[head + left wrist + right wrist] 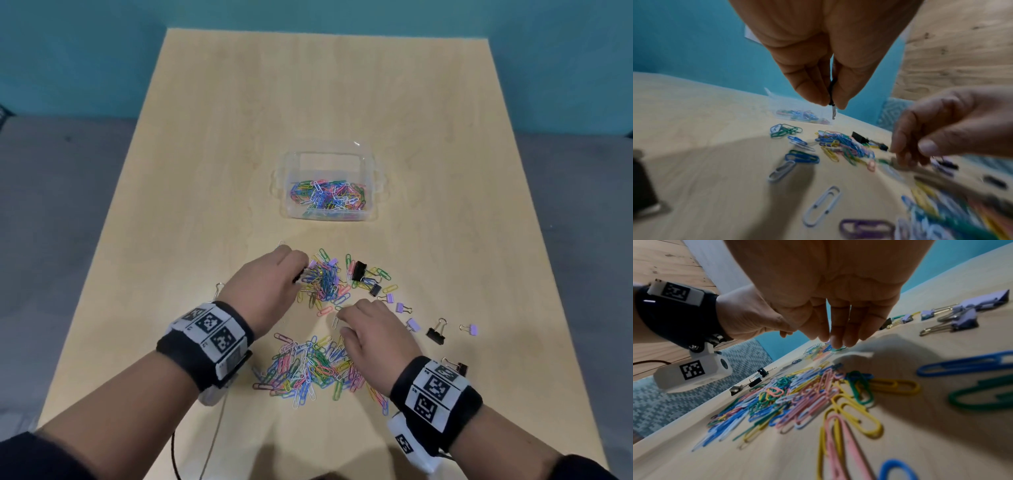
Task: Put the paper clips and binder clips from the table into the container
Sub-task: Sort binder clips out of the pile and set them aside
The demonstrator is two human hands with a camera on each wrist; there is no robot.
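A clear plastic container (374, 164) holding coloured paper clips stands mid-table. Two heaps of paper clips lie in front of it: a far heap (325, 281) and a near heap (308, 366). My left hand (303, 272) hovers at the far heap's left side; its fingertips (818, 97) pinch a small black binder clip (832, 91) with a silver handle hanging below. My right hand (340, 318) is between the heaps. Its fingers (836, 340) point down, straight and relaxed, tips at the loose clips, and I see nothing held.
Black (359, 270) and purple (399, 307) binder clips are scattered right of the heaps, more near my right wrist (459, 366) and at the table's left (219, 289). Bare wood surrounds the container. Cables trail off the near edge.
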